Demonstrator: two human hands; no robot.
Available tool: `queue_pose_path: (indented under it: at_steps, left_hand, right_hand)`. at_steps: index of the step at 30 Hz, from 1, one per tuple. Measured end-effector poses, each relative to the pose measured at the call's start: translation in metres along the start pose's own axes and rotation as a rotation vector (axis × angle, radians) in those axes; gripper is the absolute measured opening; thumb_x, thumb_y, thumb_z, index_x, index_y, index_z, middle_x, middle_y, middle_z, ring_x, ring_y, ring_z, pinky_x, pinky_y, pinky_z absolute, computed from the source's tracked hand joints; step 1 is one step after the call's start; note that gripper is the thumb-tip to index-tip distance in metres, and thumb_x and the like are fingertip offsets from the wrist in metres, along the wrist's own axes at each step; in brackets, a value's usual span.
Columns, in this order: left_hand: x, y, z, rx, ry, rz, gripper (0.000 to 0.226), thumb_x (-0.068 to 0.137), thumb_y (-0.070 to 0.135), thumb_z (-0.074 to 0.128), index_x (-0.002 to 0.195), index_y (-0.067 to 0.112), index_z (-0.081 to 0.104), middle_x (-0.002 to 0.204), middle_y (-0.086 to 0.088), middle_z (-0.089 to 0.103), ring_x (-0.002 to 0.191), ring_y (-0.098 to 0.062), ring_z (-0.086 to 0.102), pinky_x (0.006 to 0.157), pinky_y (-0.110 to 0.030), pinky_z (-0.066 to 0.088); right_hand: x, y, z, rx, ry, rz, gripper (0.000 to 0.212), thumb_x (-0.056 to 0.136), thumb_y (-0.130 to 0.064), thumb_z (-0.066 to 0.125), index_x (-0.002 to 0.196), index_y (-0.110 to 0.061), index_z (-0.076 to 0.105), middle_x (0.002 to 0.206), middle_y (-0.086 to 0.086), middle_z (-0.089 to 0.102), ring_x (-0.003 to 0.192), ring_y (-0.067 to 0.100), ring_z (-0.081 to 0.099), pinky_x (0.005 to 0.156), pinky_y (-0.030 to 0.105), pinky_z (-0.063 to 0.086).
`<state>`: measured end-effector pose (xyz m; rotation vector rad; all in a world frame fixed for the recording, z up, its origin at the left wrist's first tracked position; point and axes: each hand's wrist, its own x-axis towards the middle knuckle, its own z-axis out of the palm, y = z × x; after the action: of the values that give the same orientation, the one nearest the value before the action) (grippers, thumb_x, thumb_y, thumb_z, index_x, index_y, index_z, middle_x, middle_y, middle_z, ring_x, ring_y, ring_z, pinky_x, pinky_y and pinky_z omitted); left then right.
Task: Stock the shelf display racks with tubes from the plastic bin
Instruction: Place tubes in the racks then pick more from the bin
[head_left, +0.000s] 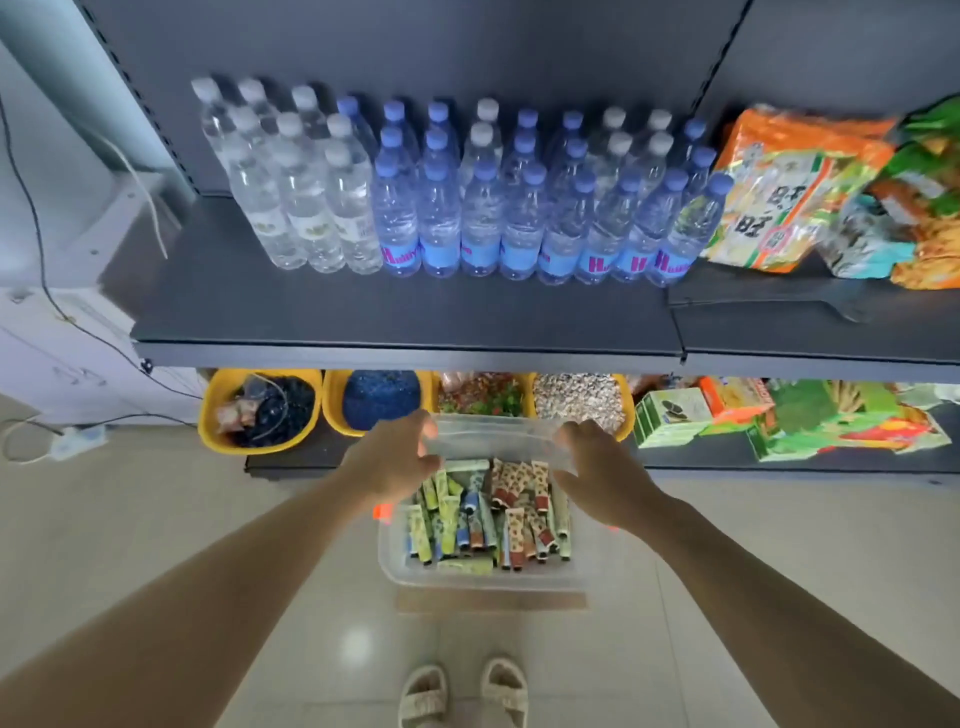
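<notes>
On the floor tiles in front of the shelving stands a clear plastic bin (397, 564), holding several small patterned tubes (488, 519) in green, blue and red-brown. Above the bin's far end I hold a clear plastic piece (493, 441), either a lid or a rack; I cannot tell which. My left hand (395, 457) grips its left end with curled fingers. Its right end is gripped the same way by my right hand (592, 467). Both arms reach forward and down.
A dark shelf (363, 322) at chest height carries rows of water bottles (467, 218) and snack bags (789, 192). Below it are yellow tubs (260, 410) of goods and green boxes (675, 415). A power strip (78, 439) lies at left. My slippered feet (462, 691) stand behind the bin.
</notes>
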<state>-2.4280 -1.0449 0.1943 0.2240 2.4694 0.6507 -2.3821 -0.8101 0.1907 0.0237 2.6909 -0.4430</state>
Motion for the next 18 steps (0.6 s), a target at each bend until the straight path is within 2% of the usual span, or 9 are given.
queue_pose_path:
  at_steps: [7, 10, 14, 18]
  left_hand:
    - [0.044, -0.055, 0.098, -0.028, -0.092, -0.162, 0.033, 0.088, 0.023, 0.058, 0.12, 0.013, 0.051, 0.107, -0.006, 0.066, 0.1, -0.023, 0.061, 0.087, -0.034, 0.049]
    - [0.074, -0.079, 0.15, -0.056, -0.123, -0.235, 0.038, 0.086, 0.022, 0.059, 0.121, 0.011, 0.05, 0.106, -0.009, 0.068, 0.101, -0.026, 0.062, 0.087, -0.037, 0.051]
    - [0.113, -0.104, 0.214, -0.088, -0.147, -0.315, 0.044, 0.084, 0.019, 0.061, 0.124, 0.007, 0.047, 0.114, -0.014, 0.064, 0.106, -0.029, 0.059, 0.087, -0.035, 0.05]
    - [0.152, -0.122, 0.261, -0.099, -0.136, -0.376, 0.05, 0.085, 0.017, 0.061, 0.128, 0.005, 0.04, 0.12, -0.017, 0.058, 0.11, -0.033, 0.056, 0.085, -0.036, 0.048]
  right_hand:
    - [0.036, 0.052, 0.093, 0.008, -0.18, 0.091, 0.038, 0.091, -0.024, 0.055, 0.124, -0.008, 0.046, 0.117, 0.013, 0.054, 0.108, 0.027, 0.055, 0.084, 0.032, 0.046]
    - [0.06, 0.073, 0.14, 0.04, -0.223, 0.097, 0.037, 0.091, -0.024, 0.057, 0.123, -0.007, 0.049, 0.115, 0.013, 0.057, 0.108, 0.028, 0.056, 0.082, 0.031, 0.045]
    - [0.092, 0.096, 0.201, 0.086, -0.241, 0.098, 0.039, 0.09, -0.02, 0.056, 0.126, -0.007, 0.048, 0.116, 0.013, 0.06, 0.107, 0.029, 0.058, 0.08, 0.03, 0.046]
    - [0.118, 0.113, 0.251, 0.094, -0.254, 0.099, 0.04, 0.088, -0.016, 0.058, 0.126, -0.008, 0.047, 0.11, 0.013, 0.06, 0.1, 0.029, 0.06, 0.069, 0.027, 0.041]
